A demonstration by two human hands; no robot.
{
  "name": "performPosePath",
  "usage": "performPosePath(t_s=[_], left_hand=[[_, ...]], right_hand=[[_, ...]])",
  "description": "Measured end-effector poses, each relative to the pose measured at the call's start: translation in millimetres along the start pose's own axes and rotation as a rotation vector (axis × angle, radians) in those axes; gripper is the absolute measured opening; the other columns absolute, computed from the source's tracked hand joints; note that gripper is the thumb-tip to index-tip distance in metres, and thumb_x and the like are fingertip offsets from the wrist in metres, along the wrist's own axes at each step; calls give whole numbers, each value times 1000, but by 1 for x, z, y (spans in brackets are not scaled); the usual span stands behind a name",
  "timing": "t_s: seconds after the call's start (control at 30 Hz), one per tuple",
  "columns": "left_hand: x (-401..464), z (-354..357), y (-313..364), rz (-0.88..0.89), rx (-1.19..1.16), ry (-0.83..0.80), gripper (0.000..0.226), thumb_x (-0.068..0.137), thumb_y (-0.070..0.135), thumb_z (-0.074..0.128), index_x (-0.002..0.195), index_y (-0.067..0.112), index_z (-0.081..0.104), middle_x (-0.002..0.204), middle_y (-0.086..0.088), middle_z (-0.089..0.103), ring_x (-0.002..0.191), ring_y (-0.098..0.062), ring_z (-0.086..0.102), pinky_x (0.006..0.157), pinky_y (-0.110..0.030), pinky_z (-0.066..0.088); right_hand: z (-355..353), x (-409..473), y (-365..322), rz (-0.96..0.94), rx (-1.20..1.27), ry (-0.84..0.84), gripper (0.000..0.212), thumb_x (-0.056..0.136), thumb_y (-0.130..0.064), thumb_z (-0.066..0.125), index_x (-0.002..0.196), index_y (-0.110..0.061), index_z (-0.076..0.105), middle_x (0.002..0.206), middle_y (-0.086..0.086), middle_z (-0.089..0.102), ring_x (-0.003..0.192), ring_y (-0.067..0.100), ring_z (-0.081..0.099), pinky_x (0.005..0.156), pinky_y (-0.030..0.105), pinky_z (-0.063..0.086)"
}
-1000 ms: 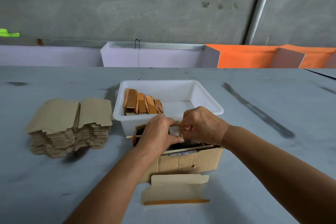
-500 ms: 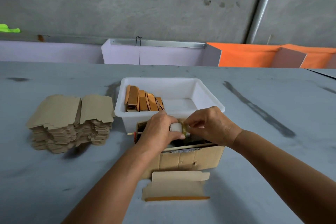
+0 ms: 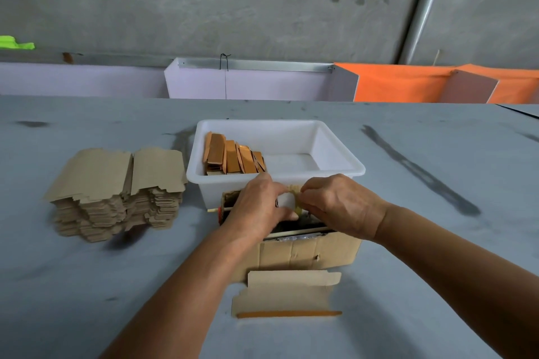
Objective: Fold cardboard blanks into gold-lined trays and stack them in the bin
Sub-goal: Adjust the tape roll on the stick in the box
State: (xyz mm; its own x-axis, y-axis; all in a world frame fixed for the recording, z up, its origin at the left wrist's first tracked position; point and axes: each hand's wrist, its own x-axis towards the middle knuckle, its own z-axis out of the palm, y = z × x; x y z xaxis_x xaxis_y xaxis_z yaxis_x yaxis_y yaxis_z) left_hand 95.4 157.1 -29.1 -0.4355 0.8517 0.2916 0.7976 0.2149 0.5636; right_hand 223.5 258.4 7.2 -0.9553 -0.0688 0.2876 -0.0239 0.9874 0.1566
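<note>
Both hands covered most of the open cardboard box, hiding its contents. The pale roll pinched between the fingers was too hidden to identify.

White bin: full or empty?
Partly full: white bin holds gold-lined trays stacked along its left side; the right side is bare.

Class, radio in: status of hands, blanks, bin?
Both hands, left and right, pinching white roll over cardboard box. One blank waiting. Bin part-filled.
</note>
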Motion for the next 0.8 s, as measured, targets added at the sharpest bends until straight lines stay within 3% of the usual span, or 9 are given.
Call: performPosePath(t_s=[0.2,0.27,0.4,0.5,0.63,0.8], left_hand=[[-1,-1,2,-4,9,5,34,74,26,77,105,18,69,88,5,42,87,-12,43,62,-18,27],[-1,-2,4,-7,20,-5,30,74,26,77,101,16,70,89,2,44,86,-14,44,67,-22,30],[-1,-4,3,-9,9,-18,22,75,27,76,93,16,70,88,2,44,83,-13,44,59,-20,27],[-1,-4,3,6,10,-7,21,75,27,76,93,16,71,82,4,42,80,-13,42,55,-16,24],[-2,-3,3,15,39,3,19,79,27,73,93,15,71,83,3,44,81,-15,46,54,-16,23],[0,-2,3,16,62,15,19,79,25,74,94,13,71,85,1,44,81,-14,44,54,-15,22]], right_hand=[[2,3,-8,-16,-52,18,20,58,13,76,58,1,59,50,12,52,36,26,46,37,24,34],[-1,8,-7,-23,-28,11,22,56,14,77,57,2,58,49,13,52,36,26,47,40,23,31],[-5,9,0,1,41,-46,13,78,6,65,65,2,62,60,17,57,51,32,56,51,28,33],[1,6,1,9,3,-65,20,92,-7,53,79,0,65,75,15,60,66,32,57,58,30,36],[6,5,-5,31,-45,-73,18,94,-7,50,86,0,65,80,14,60,67,30,55,58,30,34],[5,4,-7,31,-49,-57,14,86,2,58,74,3,64,68,17,58,55,29,51,52,29,32]])
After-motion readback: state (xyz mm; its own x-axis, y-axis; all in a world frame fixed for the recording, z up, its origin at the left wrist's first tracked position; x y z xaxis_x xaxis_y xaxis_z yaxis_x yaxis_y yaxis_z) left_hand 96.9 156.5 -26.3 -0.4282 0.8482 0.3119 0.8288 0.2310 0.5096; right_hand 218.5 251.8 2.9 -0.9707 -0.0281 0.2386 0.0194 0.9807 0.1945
